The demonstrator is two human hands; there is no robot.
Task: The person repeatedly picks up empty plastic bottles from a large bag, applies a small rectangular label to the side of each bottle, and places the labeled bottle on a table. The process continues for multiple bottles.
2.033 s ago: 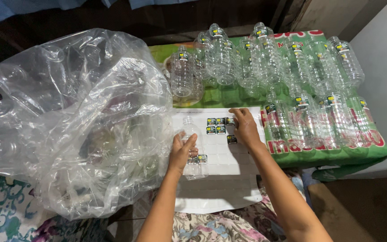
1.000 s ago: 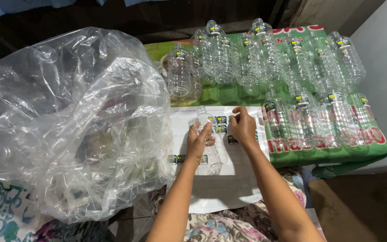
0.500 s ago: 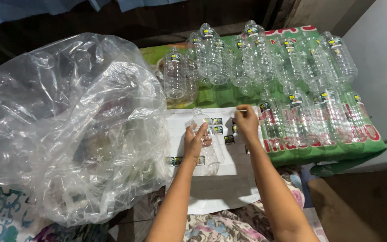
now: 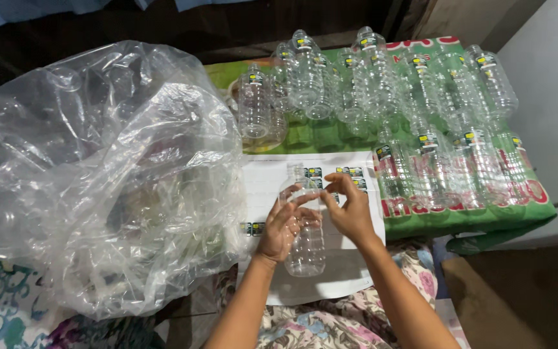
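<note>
Far to the left of the hands, a big clear bag [image 4: 98,174] holds more see-through bottles. The left hand [image 4: 283,226] is curled around an empty clear bottle [image 4: 306,242], holding it over a white sticker sheet [image 4: 269,187]. Just beside it, the right hand [image 4: 350,210] pinches its fingertips together at the bottle's upper side. Past the hands, many empty bottles [image 4: 382,84] with small stickers stand on a green mat [image 4: 485,220].
</note>
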